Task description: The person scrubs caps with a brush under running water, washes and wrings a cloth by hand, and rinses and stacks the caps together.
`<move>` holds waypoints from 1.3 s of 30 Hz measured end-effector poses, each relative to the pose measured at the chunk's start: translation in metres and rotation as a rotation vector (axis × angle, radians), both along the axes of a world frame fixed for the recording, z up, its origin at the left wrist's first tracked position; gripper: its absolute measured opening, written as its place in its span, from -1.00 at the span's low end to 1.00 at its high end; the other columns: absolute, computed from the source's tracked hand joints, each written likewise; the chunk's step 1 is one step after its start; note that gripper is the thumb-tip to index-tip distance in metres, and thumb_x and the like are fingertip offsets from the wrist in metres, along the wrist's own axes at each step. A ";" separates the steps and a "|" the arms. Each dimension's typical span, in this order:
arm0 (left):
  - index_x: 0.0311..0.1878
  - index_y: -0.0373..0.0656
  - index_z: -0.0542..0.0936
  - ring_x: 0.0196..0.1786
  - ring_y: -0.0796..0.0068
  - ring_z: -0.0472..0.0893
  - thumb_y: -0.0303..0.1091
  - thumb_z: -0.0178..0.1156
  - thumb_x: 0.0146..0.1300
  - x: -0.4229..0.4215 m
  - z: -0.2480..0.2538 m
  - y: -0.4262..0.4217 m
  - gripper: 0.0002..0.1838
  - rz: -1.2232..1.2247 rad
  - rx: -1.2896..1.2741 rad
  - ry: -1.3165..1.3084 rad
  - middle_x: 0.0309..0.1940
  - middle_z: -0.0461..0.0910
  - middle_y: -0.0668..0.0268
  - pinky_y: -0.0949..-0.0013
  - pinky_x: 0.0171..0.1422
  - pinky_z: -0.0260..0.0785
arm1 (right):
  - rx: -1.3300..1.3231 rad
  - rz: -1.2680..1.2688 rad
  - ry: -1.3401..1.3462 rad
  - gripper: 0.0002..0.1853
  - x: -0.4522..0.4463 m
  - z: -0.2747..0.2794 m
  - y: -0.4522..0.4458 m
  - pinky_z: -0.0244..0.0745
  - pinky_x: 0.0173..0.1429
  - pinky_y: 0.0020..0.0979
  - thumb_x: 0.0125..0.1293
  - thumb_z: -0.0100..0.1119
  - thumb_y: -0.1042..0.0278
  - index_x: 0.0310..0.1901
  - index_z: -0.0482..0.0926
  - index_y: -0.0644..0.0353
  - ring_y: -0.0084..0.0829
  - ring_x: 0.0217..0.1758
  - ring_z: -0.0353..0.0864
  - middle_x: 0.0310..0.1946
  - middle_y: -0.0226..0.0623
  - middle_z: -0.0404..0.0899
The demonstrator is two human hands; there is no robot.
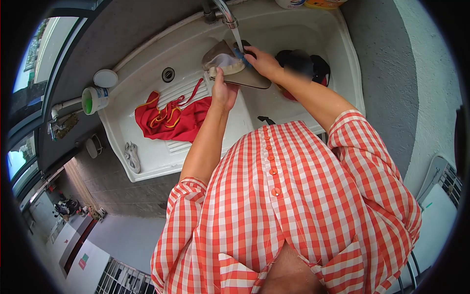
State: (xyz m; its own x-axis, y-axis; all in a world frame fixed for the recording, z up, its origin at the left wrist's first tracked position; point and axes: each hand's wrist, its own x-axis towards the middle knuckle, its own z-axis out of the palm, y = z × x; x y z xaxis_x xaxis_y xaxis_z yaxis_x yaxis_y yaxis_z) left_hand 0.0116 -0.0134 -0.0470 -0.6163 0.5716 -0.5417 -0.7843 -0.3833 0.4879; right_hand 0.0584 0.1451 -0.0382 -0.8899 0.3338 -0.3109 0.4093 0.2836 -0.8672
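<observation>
Under the running tap [230, 22] is a beige-brown cap [219, 55] with a pale lining and a wide flat brim. My left hand [224, 92] grips its near edge, thumb on top. My right hand [259, 61] is closed round a blue brush-like thing [241, 57], pressed against the cap where the water falls; its exact shape is partly hidden. A red cloth with yellow trim [183, 117] lies on the ribbed washboard part of the sink, left of my left hand. Dark and red items [320, 70] lie in the right basin, partly blurred.
The white sink [355, 73] has a drain hole [168, 75] at the left and a grey object [131, 157] near its front left corner. A tub with green contents [95, 100] and a white lid [105, 78] stand beyond the left rim. More containers [323, 4] are at the back.
</observation>
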 end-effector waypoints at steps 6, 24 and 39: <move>0.17 -0.18 0.34 0.15 0.26 0.42 0.10 -0.21 0.39 -0.029 -0.007 -0.009 -0.45 0.139 -0.078 -0.074 0.09 0.44 0.19 0.21 0.26 0.22 | -0.054 0.149 0.266 -0.53 0.016 0.005 -0.064 0.34 0.14 -0.19 0.33 -0.02 0.06 0.21 0.34 0.05 0.00 0.09 0.45 0.04 0.02 0.47; 0.20 -0.20 0.32 0.24 0.19 0.35 -0.04 -0.09 0.37 -0.021 0.012 -0.030 -0.50 0.115 0.075 -0.105 0.19 0.37 0.19 0.13 0.34 0.16 | -0.808 -0.298 -0.158 -0.26 -0.007 -0.021 -0.001 0.44 -0.03 -0.30 0.11 0.26 0.29 0.31 0.15 0.16 -0.34 -0.19 0.52 -0.30 -0.24 0.49; 0.26 -0.18 0.24 0.29 0.08 0.28 -0.03 -0.28 0.40 -0.027 0.014 -0.008 -0.48 0.199 0.037 -0.207 0.24 0.31 0.12 -0.04 0.38 0.08 | 0.327 0.173 0.080 -0.46 0.014 -0.012 0.000 0.39 0.04 -0.13 0.32 -0.11 -0.12 0.31 0.22 -0.22 0.03 -0.04 0.50 -0.11 0.07 0.52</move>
